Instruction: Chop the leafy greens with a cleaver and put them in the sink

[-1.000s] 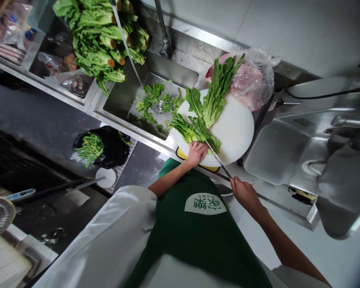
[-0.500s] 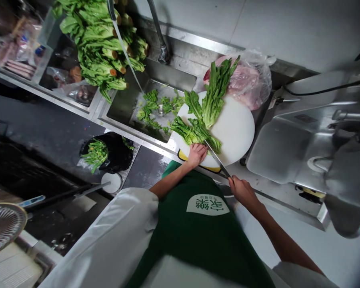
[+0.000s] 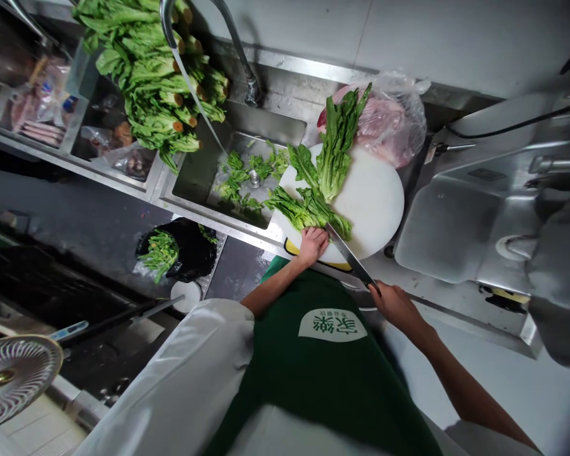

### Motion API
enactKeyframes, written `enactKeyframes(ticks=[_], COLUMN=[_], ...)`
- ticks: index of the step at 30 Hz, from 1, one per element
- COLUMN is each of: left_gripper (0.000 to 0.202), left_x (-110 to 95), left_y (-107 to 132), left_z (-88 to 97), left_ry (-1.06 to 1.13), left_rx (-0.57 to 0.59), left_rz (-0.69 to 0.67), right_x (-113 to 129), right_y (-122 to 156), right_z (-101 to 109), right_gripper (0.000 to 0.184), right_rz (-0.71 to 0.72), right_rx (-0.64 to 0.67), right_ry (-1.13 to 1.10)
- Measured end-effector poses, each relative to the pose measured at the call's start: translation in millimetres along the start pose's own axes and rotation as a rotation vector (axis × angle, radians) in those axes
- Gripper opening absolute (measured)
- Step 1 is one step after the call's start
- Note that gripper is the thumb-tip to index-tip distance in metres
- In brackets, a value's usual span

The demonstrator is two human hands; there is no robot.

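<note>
My left hand (image 3: 313, 245) is closed over the near end of a bunch of leafy greens (image 3: 308, 209), pressing it onto a round white cutting board (image 3: 380, 196). In my right hand (image 3: 390, 301) is the handle of a long knife (image 3: 353, 258). Its blade tip rests at the greens, just right of my left fingers. Farther back on the board lies another leafy bunch (image 3: 334, 149), with its leaves pointing away from me. A yellow and black edge (image 3: 292, 247) shows under the board's near side.
Water runs from a faucet (image 3: 232, 38) into a sink (image 3: 197, 164) holding cut leaves. Whole greens (image 3: 147, 76) are piled to its left. Bagged meat (image 3: 384, 123) sits behind the board. A metal basin (image 3: 449, 231) is at right; a black-bagged bin (image 3: 194, 253) stands below left.
The view has shifted slightly. The knife blade now shows its flat side more, and my right hand sits a little farther right. My left hand stays on the greens.
</note>
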State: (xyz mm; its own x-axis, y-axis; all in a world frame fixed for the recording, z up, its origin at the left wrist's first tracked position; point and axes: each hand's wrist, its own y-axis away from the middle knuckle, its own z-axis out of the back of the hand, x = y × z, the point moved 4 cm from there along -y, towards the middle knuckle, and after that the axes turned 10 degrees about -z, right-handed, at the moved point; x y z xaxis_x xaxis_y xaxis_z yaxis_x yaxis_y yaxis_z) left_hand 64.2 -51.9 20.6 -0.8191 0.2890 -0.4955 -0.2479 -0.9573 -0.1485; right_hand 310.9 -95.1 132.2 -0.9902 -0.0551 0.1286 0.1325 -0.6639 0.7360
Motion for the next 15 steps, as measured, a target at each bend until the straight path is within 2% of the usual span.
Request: enactKeyframes(ticks=[3, 6, 9, 10, 12, 15], left_gripper=[0.028, 0.040, 0.061, 0.066, 0.075, 0.084], left_x=[8.3, 32.5, 63.7, 71.2, 78.5, 74.3], left_y=[11.0, 16.3, -4.7, -17.4, -45.3, -79.0], left_z=[30.5, 77.1, 113.3, 118.6, 117.4, 98.9], left_ry=[0.007, -0.031, -0.101, -0.118, -0.156, -0.235], left_rx=[0.010, 0.123, 0.258, 0.297, 0.392, 0.533], left_rz=[-0.090, -0.264, -0.431, -0.494, -0.640, -0.794], right_x=[-20.2, -38.1, -43.9, -43.7, -42.1, -39.8], right_y=[23.4, 36.9, 30.3, 25.1, 14.2, 2.7], right_z=[6.1, 9.7, 8.2, 6.7, 3.1, -3.3], right_gripper=[0.042, 0.042, 0.039, 0.038, 0.037, 0.038], right_rz=[-0.016, -0.094, -0.169, -0.187, -0.211, -0.226], right_rx=[-0.001, -0.093, -0.196, -0.219, -0.259, -0.309], right_ry=[-0.128, -0.211, -0.261, -0.269, -0.270, -0.248])
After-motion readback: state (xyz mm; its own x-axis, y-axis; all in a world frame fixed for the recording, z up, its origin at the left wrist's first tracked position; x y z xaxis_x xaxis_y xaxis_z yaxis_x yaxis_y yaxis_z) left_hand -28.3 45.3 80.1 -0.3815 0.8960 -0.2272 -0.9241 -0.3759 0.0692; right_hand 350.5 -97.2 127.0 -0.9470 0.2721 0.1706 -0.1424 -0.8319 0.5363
